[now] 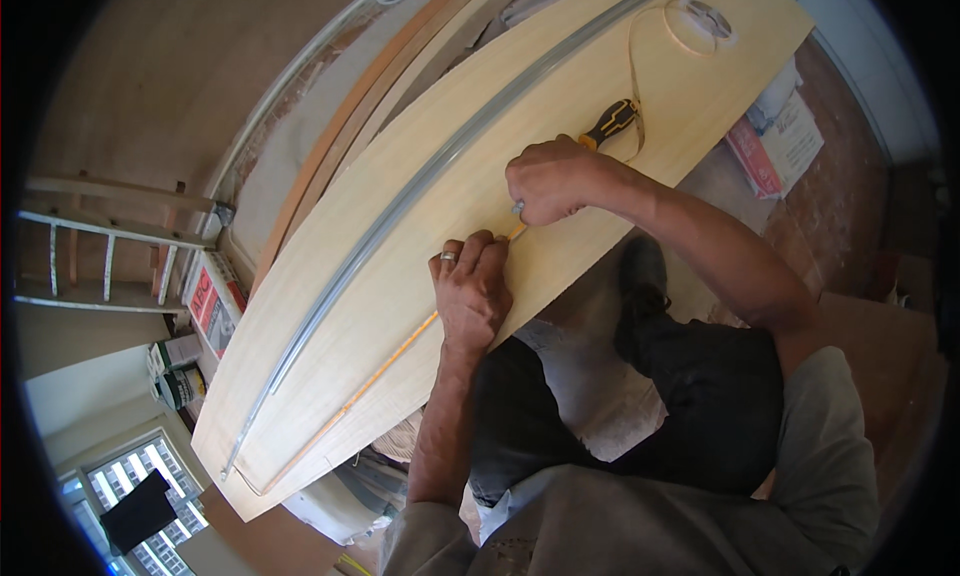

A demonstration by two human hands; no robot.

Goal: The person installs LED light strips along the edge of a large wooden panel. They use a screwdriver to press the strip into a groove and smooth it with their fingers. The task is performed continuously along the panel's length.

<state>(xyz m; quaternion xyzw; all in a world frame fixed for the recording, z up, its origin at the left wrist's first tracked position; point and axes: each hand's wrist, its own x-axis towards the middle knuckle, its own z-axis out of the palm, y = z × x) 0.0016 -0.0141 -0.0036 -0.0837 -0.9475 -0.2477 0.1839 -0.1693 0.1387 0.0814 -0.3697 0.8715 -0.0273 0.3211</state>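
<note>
A long, thin orange strip (365,387), which looks like an LED light strip, runs along a pale wooden board (350,326) set across my lap. My left hand (470,288), with a ring on one finger, presses bent fingers down over the strip. Just beyond it, my right hand (555,181) is closed at the strip, a short piece of which shows between the hands. The strip's loose part passes behind my right forearm and leads to a reel (706,19) at the board's far end. A yellow and black tool handle (610,124) shows beside my right hand; its other end is hidden.
Grey channel strips (430,181) lie lengthwise on the board. Long wooden planks (345,126) are beyond its left edge. A ladder (110,241) and a red and white box (212,306) are at left. Another box (775,146) sits on the floor at right.
</note>
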